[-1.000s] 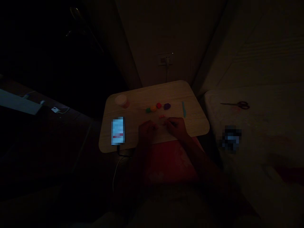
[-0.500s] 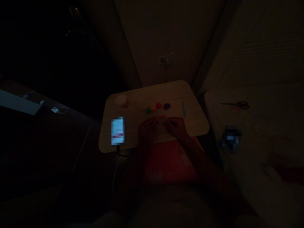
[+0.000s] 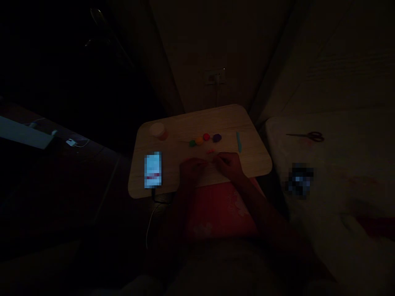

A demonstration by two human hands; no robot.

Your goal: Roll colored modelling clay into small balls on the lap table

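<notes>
In dim light, my left hand [image 3: 193, 167] and my right hand [image 3: 227, 163] meet over the near part of a small wooden table [image 3: 179, 123]. The fingers of both are drawn together, and whatever lies between them is too dark to make out. Just beyond the fingertips are small orange-red bits [image 3: 210, 151]. Farther back sit clay-like lumps in a row: green [image 3: 192, 143], orange [image 3: 199, 141], red [image 3: 206, 137] and purple [image 3: 217, 138]. A teal flat stick [image 3: 239, 142], like a modelling tool, lies to the right of them.
A lidded tub [image 3: 159, 131] stands at the table's back left, with a lit phone [image 3: 153, 169] and its cable nearer me. Scissors [image 3: 308, 136] and a blurred dark object [image 3: 299, 181] lie on the pale surface at right. A wall socket [image 3: 215, 76] holds a plug.
My left hand's fingers have shifted slightly down and stretched toward the right hand. My right hand stays almost where it was, and the things on the table have not moved.
</notes>
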